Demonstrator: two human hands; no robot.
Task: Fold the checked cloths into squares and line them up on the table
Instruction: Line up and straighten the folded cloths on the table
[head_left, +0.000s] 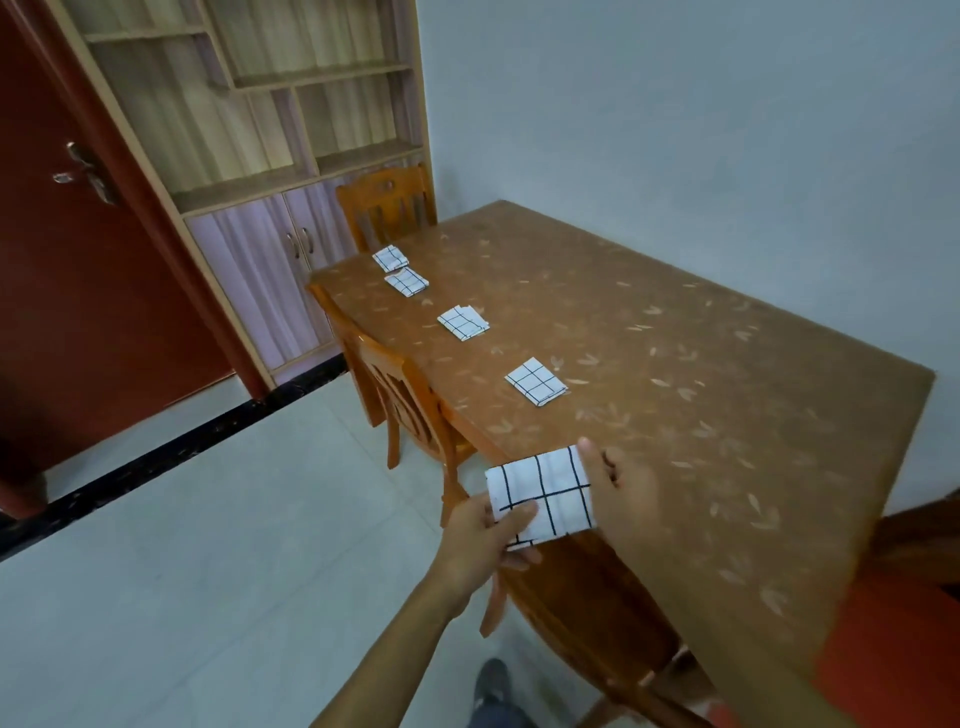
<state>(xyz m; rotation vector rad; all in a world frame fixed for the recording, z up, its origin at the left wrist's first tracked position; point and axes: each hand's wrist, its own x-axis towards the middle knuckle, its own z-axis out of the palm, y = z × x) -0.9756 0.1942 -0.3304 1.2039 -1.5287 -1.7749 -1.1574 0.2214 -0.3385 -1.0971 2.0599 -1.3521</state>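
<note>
While the folded checked cloth (540, 493) is pinched at its near corner by the left hand (488, 540) and gripped along its right edge by the right hand (623, 493), it is held above the edge of the surface (675, 415); the nearest laid square (535, 382) is seen straight ahead.

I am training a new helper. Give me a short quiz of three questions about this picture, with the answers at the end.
1. How many folded cloths lie on the table?
2. True or false: the held cloth is gripped by one hand only.
3. Where is the held cloth? A) over the table edge nearest the person; B) on a chair seat; C) on a shelf.

Key
1. Four, in a row along the table's edge.
2. False: the left hand and the right hand both hold it.
3. A
</note>
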